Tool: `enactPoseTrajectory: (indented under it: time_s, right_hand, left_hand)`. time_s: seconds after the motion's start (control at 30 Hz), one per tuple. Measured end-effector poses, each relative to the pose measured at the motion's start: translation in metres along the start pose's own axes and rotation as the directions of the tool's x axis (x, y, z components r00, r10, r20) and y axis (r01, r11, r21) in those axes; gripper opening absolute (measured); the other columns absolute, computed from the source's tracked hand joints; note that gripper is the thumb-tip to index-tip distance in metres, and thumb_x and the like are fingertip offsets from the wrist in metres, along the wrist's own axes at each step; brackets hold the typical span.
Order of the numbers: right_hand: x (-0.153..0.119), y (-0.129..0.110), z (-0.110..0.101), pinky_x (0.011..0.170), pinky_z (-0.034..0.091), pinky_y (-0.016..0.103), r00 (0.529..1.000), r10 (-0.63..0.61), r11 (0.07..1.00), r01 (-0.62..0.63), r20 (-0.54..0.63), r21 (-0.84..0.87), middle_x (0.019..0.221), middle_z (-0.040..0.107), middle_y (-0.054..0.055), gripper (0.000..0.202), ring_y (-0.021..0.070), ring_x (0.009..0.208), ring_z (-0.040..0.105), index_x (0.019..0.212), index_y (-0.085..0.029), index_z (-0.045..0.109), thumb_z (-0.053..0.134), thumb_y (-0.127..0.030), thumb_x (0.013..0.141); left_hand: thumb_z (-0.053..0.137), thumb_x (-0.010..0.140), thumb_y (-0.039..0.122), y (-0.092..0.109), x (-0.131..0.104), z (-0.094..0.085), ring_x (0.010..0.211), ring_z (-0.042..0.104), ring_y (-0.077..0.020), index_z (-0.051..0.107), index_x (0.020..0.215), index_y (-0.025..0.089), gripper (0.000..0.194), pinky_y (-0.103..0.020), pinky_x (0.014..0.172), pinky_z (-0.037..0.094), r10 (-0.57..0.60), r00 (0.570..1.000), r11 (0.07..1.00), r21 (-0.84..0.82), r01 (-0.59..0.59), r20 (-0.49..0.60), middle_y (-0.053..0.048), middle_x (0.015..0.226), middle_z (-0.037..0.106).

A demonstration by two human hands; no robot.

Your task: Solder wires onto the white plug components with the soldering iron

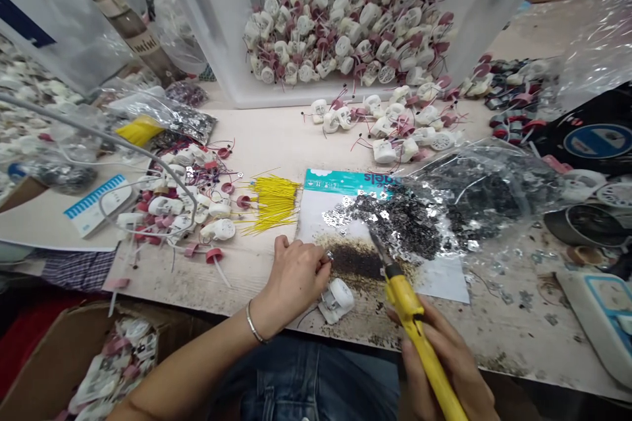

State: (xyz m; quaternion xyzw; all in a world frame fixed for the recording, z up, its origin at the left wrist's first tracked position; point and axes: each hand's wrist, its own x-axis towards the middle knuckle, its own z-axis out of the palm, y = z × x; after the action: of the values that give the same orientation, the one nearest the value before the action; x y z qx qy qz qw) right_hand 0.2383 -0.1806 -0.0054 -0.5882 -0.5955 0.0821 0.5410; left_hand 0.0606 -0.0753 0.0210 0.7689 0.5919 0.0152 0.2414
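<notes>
My left hand is closed in a pinch above the table's front part. A small shiny metal piece shows at its fingertips; its exact kind is too small to tell. Just below these fingers sits a white plastic motor unit with a thin wire. My right hand is wrapped round a yellow soldering iron. The iron's tip points up and left, near a heap of small dark and silvery metal plates. Under the heap lies a white and teal sheet, with a brown-black stained patch before me.
A bundle of yellow wires lies left of the sheet. White and red wired parts are piled farther left, crossed by a grey cable. A large translucent bin of similar parts stands behind. A clear plastic bag is at right.
</notes>
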Motion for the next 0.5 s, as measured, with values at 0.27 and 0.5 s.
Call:
enactPoseTrajectory:
  time_s: [0.27, 0.5]
  right_hand:
    - [0.023, 0.06, 0.015, 0.094, 0.055, 0.031, 0.917, -0.308, 0.94, 0.334, 0.255, -0.067, 0.145, 0.039, 0.006, 0.037, 0.0231, 0.122, 0.055, 0.114, -0.022, 0.06, 0.06, -0.004, 0.081]
    - [0.033, 0.06, 0.032, 0.1, 0.051, 0.029, 0.871, -0.307, 0.951, 0.263, 0.383, 0.164, 0.147, 0.036, 0.002, 0.044, 0.0187, 0.129, 0.047, 0.125, -0.029, 0.054, 0.053, -0.007, 0.087]
  left_hand:
    - [0.054, 0.091, 0.028, -0.008, -0.008, -0.006, 0.085, 0.061, -0.0204, 0.07, 0.083, 0.022, 0.019, -0.039, 0.081, 0.026, 0.029, 0.998, 0.999, 0.028, -0.03, 0.059, -0.003, 0.083, 0.071]
    - [0.055, 0.091, 0.024, -0.039, -0.006, -0.026, 0.091, 0.061, -0.0225, 0.069, 0.092, 0.021, 0.014, -0.04, 0.085, 0.028, -0.048, 0.984, 0.986, 0.147, 0.074, -0.169, -0.004, 0.094, 0.072]
